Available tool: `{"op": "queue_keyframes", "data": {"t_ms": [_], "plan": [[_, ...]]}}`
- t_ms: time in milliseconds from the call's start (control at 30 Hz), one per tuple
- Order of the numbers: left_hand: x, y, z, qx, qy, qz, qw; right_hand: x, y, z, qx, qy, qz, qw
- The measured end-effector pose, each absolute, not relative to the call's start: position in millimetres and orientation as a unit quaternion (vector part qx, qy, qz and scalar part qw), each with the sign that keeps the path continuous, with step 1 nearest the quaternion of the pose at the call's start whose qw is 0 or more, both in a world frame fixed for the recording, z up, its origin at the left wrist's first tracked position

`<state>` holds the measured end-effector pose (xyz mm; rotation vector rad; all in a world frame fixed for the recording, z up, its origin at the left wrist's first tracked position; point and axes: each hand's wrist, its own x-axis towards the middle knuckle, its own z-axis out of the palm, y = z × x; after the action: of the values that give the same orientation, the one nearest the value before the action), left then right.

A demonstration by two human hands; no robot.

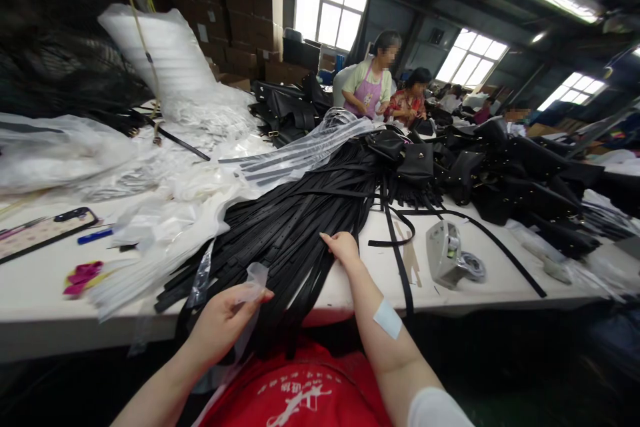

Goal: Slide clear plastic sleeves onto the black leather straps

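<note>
Beneath bright windows [330, 7], a dim workshop holds stacked cartons [245, 10] and people at work, among them a person in a purple apron [369, 90] beyond the far side of the white surface [500, 267]. Black bags [520, 173] are heaped along the surface's far right, and clear plastic wrapping [170, 147] is piled over its far left. Between them, a thick spread of black straps [280, 240] fans from the middle to the near edge, some ends hanging over it. Just above that edge, the left hand [230, 320] is closed, thumb against fingers, pinching a clear plastic sleeve [257, 277]. At the straps' right side, the right hand [345, 247] is partly curled, its index finger extended onto them; whether it grips one, I cannot tell. A tape dispenser [443, 253] stands right of that hand, back from the near edge. Toward the left end lie a phone [47, 233] and, beside it, a blue marker [95, 236].
</note>
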<state>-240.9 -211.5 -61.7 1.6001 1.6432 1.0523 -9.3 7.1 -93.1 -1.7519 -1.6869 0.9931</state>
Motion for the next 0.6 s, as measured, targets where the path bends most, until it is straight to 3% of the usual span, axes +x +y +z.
{"op": "queue_keyframes", "data": {"t_ms": [600], "plan": [[-239.1,-215.4,-62.9,0.547,0.610,0.422,0.388,-31.4,-13.4,-101.0,-0.562,-0.401,0.621,0.370]]}}
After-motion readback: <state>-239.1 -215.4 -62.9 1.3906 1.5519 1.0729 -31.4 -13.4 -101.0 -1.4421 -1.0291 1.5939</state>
